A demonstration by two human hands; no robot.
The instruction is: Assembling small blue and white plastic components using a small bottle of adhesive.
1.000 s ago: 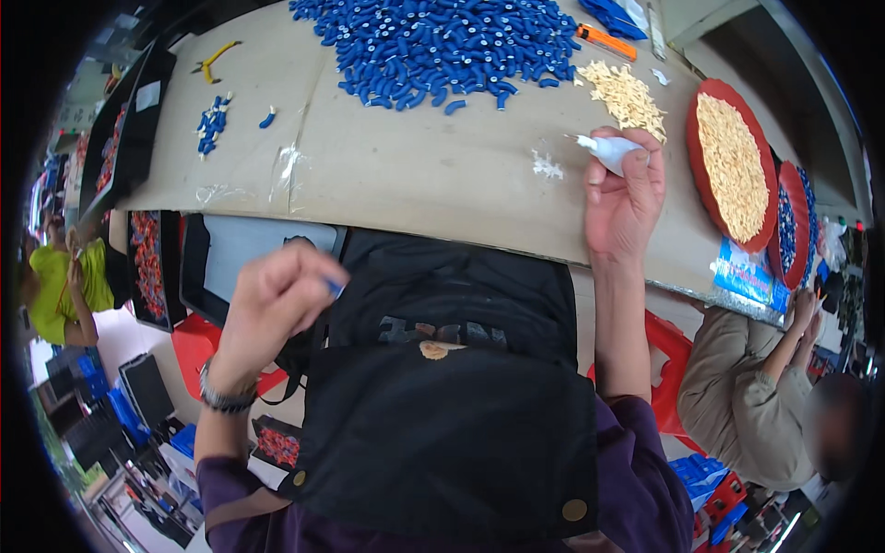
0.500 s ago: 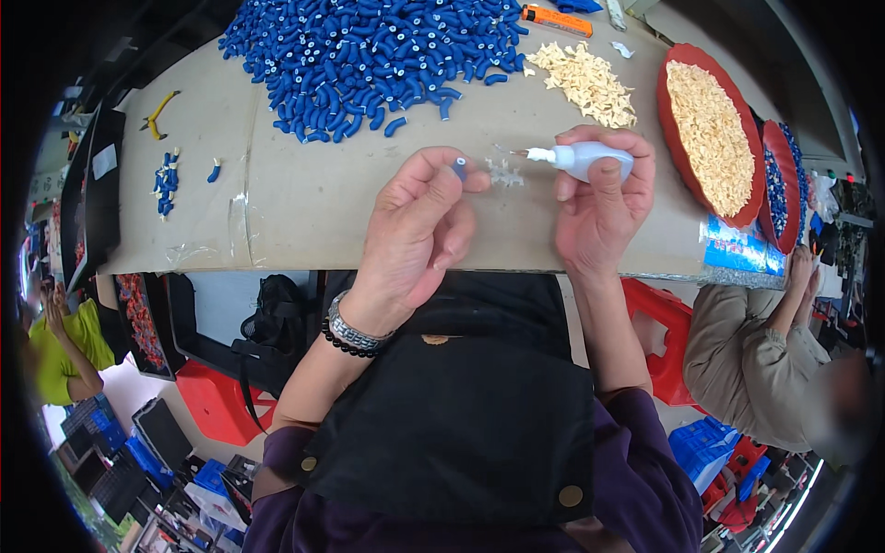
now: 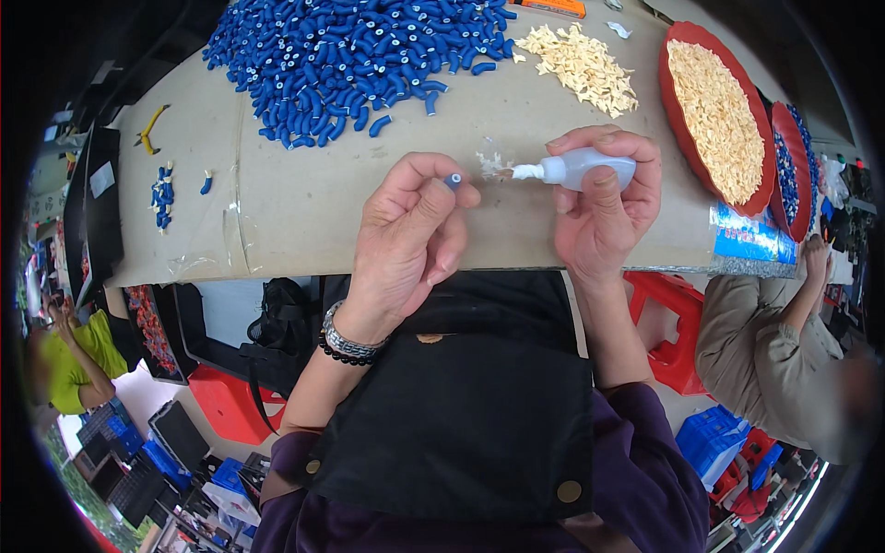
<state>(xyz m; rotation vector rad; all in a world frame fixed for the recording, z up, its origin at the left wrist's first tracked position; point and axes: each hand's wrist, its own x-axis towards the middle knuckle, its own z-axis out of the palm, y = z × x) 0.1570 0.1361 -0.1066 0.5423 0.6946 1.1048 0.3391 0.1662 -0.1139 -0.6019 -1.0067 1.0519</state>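
Observation:
Between thumb and forefinger, my left hand (image 3: 415, 226) pinches a small blue curved tube piece (image 3: 453, 181), its pale hollow end showing. My right hand (image 3: 608, 207) is wrapped round a translucent squeeze bottle (image 3: 595, 170) with a white nozzle, which points left toward the blue piece; the two are apart. Under the nozzle tip, a whitish dried smear (image 3: 493, 157) marks the table. A large heap of blue curved pieces (image 3: 350, 64) lies beyond my left hand. Past my right hand is a pile of small cream-coloured pieces (image 3: 581, 69).
At right stand a red scalloped tray (image 3: 770, 175) of cream pieces and another red tray (image 3: 800, 207) with blue bits. Yellow pliers (image 3: 151, 131) and a few blue pieces with cream tips (image 3: 163, 198) lie at left. People sit at both sides.
The bottle's nozzle has tilted slightly downward and moved a little left. My left hand has shifted slightly left with the blue piece. The whole view has shifted a little.

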